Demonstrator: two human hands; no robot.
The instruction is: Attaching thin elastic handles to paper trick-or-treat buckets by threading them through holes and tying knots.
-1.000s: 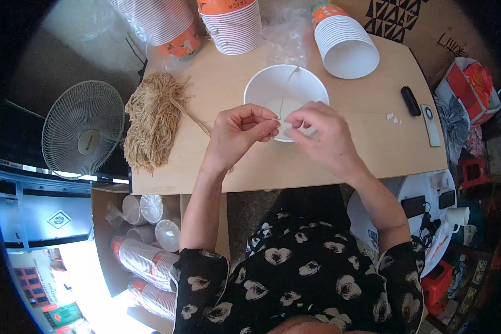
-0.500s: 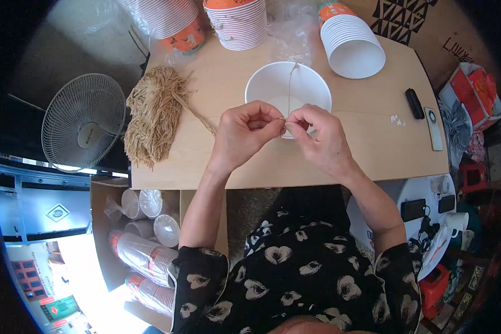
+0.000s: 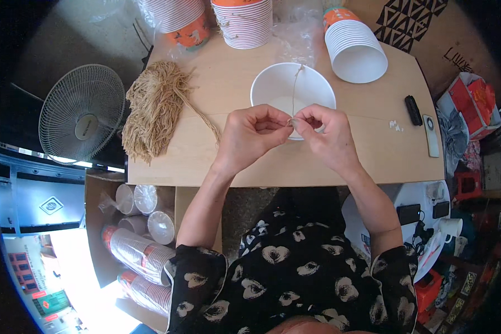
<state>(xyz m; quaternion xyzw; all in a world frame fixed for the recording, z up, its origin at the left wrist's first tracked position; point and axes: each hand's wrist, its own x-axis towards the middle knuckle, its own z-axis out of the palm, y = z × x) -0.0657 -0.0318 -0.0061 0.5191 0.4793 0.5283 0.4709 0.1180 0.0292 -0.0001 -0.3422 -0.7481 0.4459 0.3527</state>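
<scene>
A thin tan string (image 3: 294, 96) runs from the far rim of a white paper tub (image 3: 267, 86) across its opening to my fingertips. My left hand (image 3: 247, 136) and my right hand (image 3: 333, 138) meet over the tub's near rim, thumb and forefinger pinched on the string's near end. Exactly how the string is wound or knotted there is hidden by the fingers. To the left lies a thick bundle of tan strings (image 3: 155, 114), with a few strands trailing toward my left wrist.
Stacked paper tubs (image 3: 244, 25) stand along the back, beside a tipped stack (image 3: 359, 62). Small white bits (image 3: 396, 126), a black object (image 3: 413, 110) and a pale remote-like device (image 3: 431, 135) lie at right. A fan (image 3: 83, 117) and a carton (image 3: 94, 245) of wrapped tubs are left.
The view has shifted slightly, and the tub and hands appear a little farther right. Both hands stay pinched together on the string, with only a small change at the fingertips.
</scene>
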